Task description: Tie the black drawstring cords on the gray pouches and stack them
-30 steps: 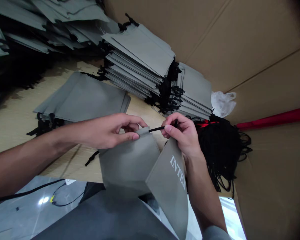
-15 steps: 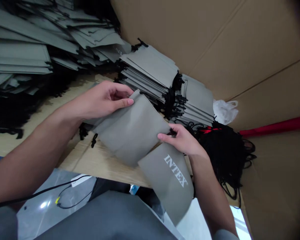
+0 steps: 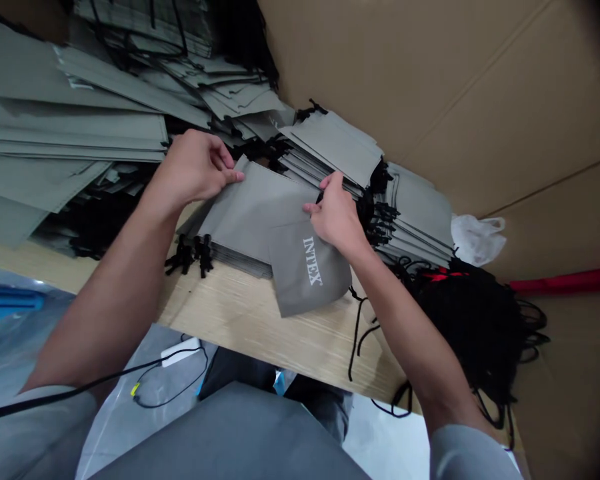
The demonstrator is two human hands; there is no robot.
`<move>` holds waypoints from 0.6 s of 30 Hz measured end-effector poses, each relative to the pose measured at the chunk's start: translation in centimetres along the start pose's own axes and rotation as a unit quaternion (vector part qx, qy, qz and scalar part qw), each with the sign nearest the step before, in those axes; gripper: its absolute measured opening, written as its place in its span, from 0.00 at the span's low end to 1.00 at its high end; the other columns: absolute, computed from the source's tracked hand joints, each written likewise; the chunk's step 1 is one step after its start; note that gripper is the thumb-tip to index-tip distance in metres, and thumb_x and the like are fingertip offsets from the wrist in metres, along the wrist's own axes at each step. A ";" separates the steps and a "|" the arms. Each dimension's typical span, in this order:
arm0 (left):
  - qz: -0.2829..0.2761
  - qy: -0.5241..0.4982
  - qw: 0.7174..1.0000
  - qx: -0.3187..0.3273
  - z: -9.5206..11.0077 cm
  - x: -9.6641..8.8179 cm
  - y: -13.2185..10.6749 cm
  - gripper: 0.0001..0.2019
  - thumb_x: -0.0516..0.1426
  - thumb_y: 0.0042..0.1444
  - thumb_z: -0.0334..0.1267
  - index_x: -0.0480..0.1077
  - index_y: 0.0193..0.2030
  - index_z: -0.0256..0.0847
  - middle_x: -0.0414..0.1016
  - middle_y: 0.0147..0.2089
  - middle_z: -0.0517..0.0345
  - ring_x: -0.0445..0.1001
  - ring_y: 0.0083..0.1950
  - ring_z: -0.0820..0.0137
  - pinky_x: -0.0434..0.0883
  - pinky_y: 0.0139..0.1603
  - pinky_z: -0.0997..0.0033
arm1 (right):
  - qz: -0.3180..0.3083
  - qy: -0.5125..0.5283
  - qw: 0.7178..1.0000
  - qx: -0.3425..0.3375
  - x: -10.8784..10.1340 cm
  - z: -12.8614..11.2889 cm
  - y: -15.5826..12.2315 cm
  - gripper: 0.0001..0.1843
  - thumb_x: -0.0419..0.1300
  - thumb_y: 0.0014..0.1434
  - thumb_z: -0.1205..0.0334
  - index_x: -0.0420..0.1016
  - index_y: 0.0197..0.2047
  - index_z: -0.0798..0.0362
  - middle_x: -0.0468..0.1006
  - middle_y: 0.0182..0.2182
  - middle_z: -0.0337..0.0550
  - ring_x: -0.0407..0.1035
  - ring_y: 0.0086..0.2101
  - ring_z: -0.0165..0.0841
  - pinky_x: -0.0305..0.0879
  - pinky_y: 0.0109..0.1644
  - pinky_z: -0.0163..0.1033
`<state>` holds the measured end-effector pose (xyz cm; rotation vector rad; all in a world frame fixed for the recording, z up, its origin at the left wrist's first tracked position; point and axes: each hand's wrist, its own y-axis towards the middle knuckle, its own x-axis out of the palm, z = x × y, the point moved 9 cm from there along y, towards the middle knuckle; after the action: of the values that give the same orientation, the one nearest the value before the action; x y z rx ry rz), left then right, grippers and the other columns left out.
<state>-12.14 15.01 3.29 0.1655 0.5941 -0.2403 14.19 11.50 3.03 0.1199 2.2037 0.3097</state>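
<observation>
My left hand (image 3: pixel 197 167) and my right hand (image 3: pixel 335 213) both grip a grey fabric drawstring pouch (image 3: pixel 265 207) and hold it flat on top of a low stack of the same pouches (image 3: pixel 233 252) on the wooden table (image 3: pixel 280 333). My left hand pinches its far left corner. My right hand holds its right edge, along with a second grey pouch printed "INTEX" (image 3: pixel 307 270) that hangs down over the stack's front.
Taller stacks of grey pouches (image 3: pixel 340 143) stand behind, with loose piles (image 3: pixel 70 127) at far left. A heap of black cords (image 3: pixel 475 320) lies at right by a red bar (image 3: pixel 565 280). Cardboard walls (image 3: pixel 455 87) close the back and right. A white bag (image 3: pixel 477 237) is there.
Both hands have carried the grey pouch away from my body and laid it on the low stack. The INTEX pouch went along in my right hand.
</observation>
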 end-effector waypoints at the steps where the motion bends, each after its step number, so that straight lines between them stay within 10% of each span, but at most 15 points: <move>1: 0.048 0.040 0.997 -0.034 -0.9 -0.6 0.1 0.27 0.72 0.58 0.58 0.72 0.43 0.35 0.70 0.30 0.76 0.61 0.37 0.83 0.57 0.39 0.76 | 0.002 -0.010 1.000 -0.008 0.3 -0.4 0.2 0.23 0.69 0.58 0.71 0.65 0.53 0.48 0.76 0.34 0.46 0.76 0.42 0.52 0.70 0.54 0.61; 9: 0.106 0.194 0.975 -0.033 -1.9 -0.4 0.6 0.19 0.61 0.70 0.54 0.75 0.44 0.36 0.70 0.33 0.73 0.63 0.37 0.84 0.57 0.40 0.82 | -0.050 -0.083 0.995 -0.007 3.9 -1.9 0.5 0.25 0.71 0.57 0.74 0.70 0.55 0.52 0.79 0.40 0.54 0.76 0.52 0.63 0.69 0.58 0.70; 18: 0.090 0.309 0.942 -0.095 -1.2 -0.3 0.8 0.15 0.62 0.64 0.39 0.82 0.52 0.31 0.84 0.47 0.44 0.79 0.53 0.57 0.73 0.63 0.64 | -0.123 -0.204 0.971 0.001 5.3 -4.2 -0.7 0.23 0.65 0.69 0.64 0.67 0.63 0.60 0.84 0.49 0.66 0.80 0.50 0.58 0.74 0.54 0.57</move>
<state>-12.81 16.05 2.60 0.1060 1.2166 0.0574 7.68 11.07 1.17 -0.0834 1.7851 0.1299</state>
